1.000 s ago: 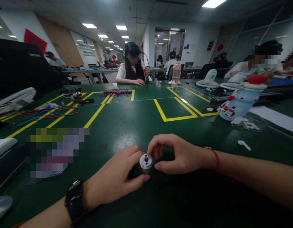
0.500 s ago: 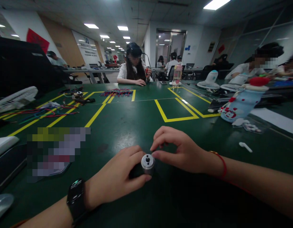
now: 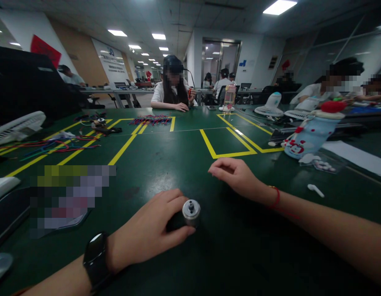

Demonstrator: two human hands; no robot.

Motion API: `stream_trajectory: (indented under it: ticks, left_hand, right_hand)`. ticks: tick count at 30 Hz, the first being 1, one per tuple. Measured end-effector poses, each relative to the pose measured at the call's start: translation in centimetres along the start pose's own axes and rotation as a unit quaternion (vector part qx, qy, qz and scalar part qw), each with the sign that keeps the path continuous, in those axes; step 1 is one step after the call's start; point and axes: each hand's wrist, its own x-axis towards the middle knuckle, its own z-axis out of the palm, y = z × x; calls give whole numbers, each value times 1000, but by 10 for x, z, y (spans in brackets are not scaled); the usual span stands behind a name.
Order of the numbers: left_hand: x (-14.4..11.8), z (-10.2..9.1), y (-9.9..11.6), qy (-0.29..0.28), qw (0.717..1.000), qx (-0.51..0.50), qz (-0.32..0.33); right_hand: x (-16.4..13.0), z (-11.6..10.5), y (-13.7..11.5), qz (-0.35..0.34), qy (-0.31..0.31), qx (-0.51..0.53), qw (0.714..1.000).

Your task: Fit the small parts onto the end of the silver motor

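Note:
Upright on the green table stands a small silver cylindrical motor, with a short shaft and dark holes on its top face. My left hand grips it from the left, thumb on the near side and fingers around the far side. Apart from the motor, beyond it and to the right, is my right hand. Its fingers are curled together toward the thumb, and whatever they may hold is hidden.
Yellow tape marks the table. Loose wires and a fan lie left, near a blurred packet. At right are a blue bottle, a small bag and a white earbud. Opposite sits a person.
My right hand has moved away from the motor's top, up and to the right, its fingers now more closed. My left hand still grips the motor in the same place.

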Motion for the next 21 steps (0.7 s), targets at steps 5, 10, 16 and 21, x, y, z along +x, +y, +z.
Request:
stream_trajectory:
  ticks: [5,10,16,21]
  left_hand:
    - [-1,-1,-1,-5,1000,-4,-5]
    - [-4,-3,0,10,1000,-10,17]
    - [-8,-6,4,13,1000,-27,10]
    - [-6,-6,6,6,999,-32,6]
  right_hand:
    - [18,-16,40,40,51,-12,998]
    - [15,-15,38,31,11,-43,999]
    - [-1,-7,15,-28,-72,-112,991]
    - [-12,-5,-7,-114,-228,-127,959]
